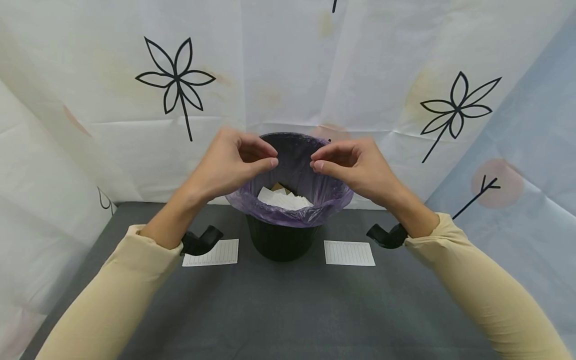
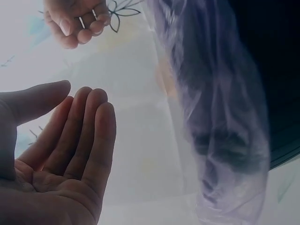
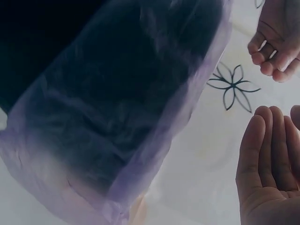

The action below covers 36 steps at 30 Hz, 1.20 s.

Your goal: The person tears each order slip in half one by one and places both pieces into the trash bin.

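A black bin [image 1: 281, 242] is lined with a purple plastic bag [image 1: 292, 216] folded over its rim. White paper pieces [image 1: 285, 200] and a brownish piece [image 1: 280, 187] lie inside. My left hand [image 1: 231, 162] hovers above the bin's left side and my right hand [image 1: 355, 165] above its right side. Their fingertips face each other across a gap, and nothing is held. In the left wrist view, the left hand [image 2: 70, 154] has loosely bent fingers, with thumb apart. The right hand [image 3: 269, 168] shows similar relaxed fingers beside the bag [image 3: 183, 103].
White lined paper [image 1: 222, 252] lies on the dark table [image 1: 288, 310] left of the bin, partly behind a black wrist mount [image 1: 202, 241]. Another lined sheet [image 1: 349, 253] lies to the right. A white cloth with flower drawings [image 1: 288, 65] hangs behind the bin.
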Tool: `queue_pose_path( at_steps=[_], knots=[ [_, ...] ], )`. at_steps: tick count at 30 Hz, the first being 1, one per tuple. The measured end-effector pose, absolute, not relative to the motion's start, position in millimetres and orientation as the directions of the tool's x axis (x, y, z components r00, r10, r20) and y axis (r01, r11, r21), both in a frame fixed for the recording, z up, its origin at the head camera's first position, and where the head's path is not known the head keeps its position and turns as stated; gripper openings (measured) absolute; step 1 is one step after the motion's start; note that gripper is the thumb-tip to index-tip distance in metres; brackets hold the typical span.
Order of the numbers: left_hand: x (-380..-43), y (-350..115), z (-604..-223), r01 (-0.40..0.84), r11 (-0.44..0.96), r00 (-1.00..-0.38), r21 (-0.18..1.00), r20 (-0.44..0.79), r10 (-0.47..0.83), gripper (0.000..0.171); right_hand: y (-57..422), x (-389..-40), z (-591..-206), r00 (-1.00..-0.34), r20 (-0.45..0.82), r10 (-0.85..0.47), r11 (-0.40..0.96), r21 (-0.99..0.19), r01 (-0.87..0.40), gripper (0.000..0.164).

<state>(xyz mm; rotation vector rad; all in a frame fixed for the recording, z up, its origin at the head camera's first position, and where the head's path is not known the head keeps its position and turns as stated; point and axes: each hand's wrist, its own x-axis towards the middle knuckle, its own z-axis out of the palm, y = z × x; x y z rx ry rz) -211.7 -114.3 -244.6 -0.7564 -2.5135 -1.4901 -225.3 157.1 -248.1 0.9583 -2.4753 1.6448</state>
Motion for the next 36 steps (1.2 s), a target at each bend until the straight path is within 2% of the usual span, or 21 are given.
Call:
queue_pose_path(
  at_steps=[21, 30, 36],
  knots=[
    [-152.5, -109.4, -283.2, 0.502, 0.2, -0.835, 0.842, 0.411, 0.366, 0.018, 169.8, -170.1, -295.7, -0.725, 0.464, -0.509, 0.071, -0.817, -0.572, 0.017],
    [-138.0, -102.9, -306.2, 0.466, 0.182, -0.848, 0.866, 0.379, 0.371, 0.016, 170.0, -151.6, -321.2, -0.727, 0.455, -0.514, 0.012, -0.844, -0.536, 0.018],
    [-132.0, -99.0, -322.2, 0.427, 0.17, -0.864, 0.888, 0.345, 0.367, 0.015, 169.0, -144.2, -340.6, -0.755, 0.408, -0.513, 0.013, -0.876, -0.483, 0.018]
  ],
)
